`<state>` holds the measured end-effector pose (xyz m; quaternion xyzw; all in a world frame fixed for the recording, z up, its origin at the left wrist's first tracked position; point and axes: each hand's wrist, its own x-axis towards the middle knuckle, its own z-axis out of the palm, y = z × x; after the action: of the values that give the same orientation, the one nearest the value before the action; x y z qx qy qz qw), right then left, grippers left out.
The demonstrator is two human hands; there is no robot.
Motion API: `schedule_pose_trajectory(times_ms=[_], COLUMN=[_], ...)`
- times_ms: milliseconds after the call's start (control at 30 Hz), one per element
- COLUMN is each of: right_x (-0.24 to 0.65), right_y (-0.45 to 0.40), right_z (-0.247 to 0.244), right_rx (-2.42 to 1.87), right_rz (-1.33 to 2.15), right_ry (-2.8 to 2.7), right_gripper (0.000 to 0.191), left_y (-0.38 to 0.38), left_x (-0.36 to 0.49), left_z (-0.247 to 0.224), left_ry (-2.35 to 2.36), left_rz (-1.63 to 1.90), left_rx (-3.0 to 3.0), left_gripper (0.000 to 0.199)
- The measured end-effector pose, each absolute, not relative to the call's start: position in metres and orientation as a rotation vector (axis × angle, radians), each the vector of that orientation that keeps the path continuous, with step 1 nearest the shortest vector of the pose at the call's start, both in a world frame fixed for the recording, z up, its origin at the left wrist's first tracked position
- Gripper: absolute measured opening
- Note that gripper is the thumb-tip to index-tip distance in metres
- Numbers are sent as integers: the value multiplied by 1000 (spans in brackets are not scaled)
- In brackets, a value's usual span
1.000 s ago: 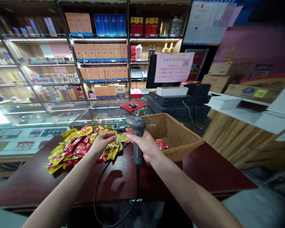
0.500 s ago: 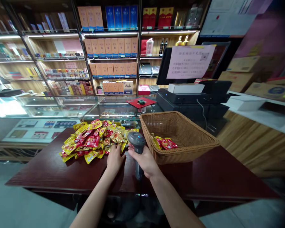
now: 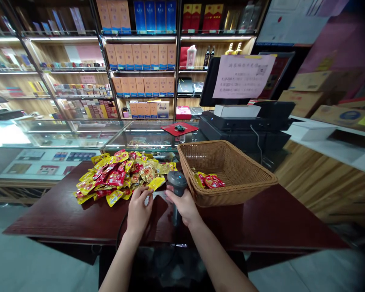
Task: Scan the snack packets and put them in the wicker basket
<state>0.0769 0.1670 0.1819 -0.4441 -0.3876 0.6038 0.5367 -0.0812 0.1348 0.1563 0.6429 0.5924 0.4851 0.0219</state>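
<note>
My left hand [image 3: 140,209] pinches a yellow snack packet [image 3: 156,183] by its near left end, in front of the pile. Wrapped around the handle of a dark grey barcode scanner [image 3: 177,180] is my right hand [image 3: 185,205], with the scanner's head upright. A heap of red and yellow snack packets [image 3: 115,176] lies on the dark red-brown table to the left. To the right of the scanner stands a brown wicker basket [image 3: 231,198]; a few red and yellow packets [image 3: 211,181] lie at its near left corner inside.
Behind the table [image 3: 79,221] runs a glass counter [image 3: 140,132] with a red mat [image 3: 179,129] on it. A monitor with a paper sheet [image 3: 243,77] stands behind the basket. Shelves of boxes [image 3: 140,56] line the back wall.
My left hand has drawn back from the pile's edge and now holds a yellow packet up near the scanner. My right hand still grips the scanner. The view has shifted slightly.
</note>
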Motion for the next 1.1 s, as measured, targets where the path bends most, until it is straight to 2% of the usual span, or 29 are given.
schedule_pose_trajectory(times_ms=[200,400,467,567,700,867,1100], right_x=[63,58,59,62,66,72,72], right_y=[171,186,193,202,205,199,193], right_z=[187,187,189,195,206,220,215], right_rx=[-946,-1023,-1002,-943,-850,-803,-830], right_rz=[1443,1311,1300,1310,1302,1241,1414], right_ry=[-881,-927,-977,-1048,-1150,-1249,-1052], right_gripper=[39,35,32,30,29,32,41], left_y=[115,110,109,114,127,132,145], left_x=[-77,-74,-75,-82,-91,-87,-76], left_z=[152,156,163,175,187,198,196], left_ry=[1578,1475,1507,1559,1296,1073,1080], left_rz=[1734,1703,1739,1827,1613,1421,1567], left_rx=[2194,2174,2034,1521,938,875,718], left_gripper=[28,30,30,34,43,42,36])
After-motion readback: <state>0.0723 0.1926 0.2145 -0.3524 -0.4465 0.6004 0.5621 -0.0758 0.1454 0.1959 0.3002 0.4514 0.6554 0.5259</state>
